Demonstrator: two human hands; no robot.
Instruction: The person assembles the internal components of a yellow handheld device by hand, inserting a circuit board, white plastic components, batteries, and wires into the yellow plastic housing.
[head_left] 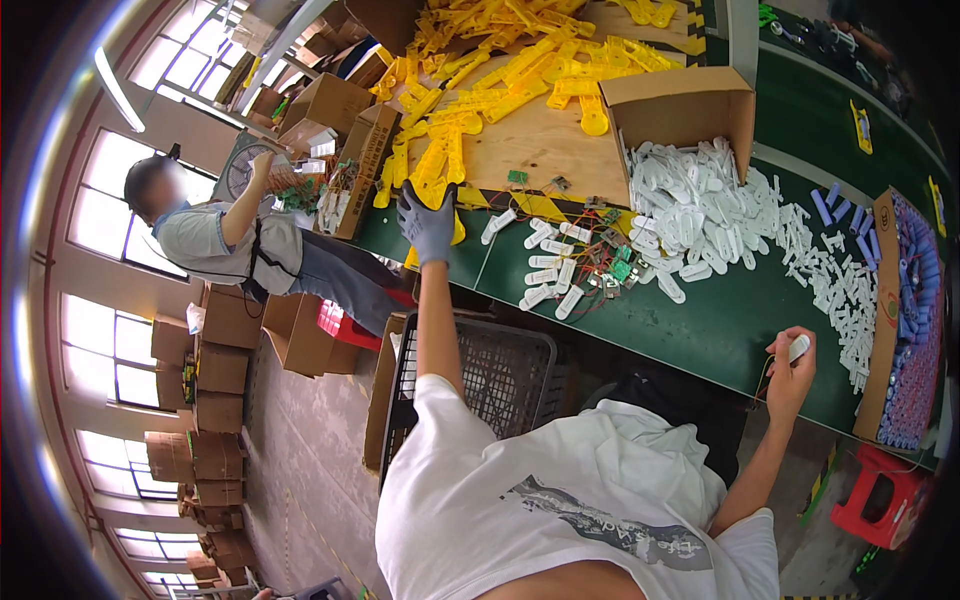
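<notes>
My left hand [428,228], in a grey glove with dark fingertips, reaches over the near edge of a pile of yellow plastic strips [530,70]. Its thumb and fingers are apart, with yellow strips between and beneath them; its palm side is hidden. At the right, my bare right hand [790,372] is closed around a small white plastic casing [799,347] above the green table [700,330]. Thin wires hang beside that hand. Between my hands lie several white casings [543,262] and green circuit boards with wires [620,270].
An open carton [680,90] spills white casings across the table. A box of purple-blue cylinders [915,290] stands at the right end. Below are a black crate [500,370] and a red stool [880,495]. Another person [230,235] works at the left.
</notes>
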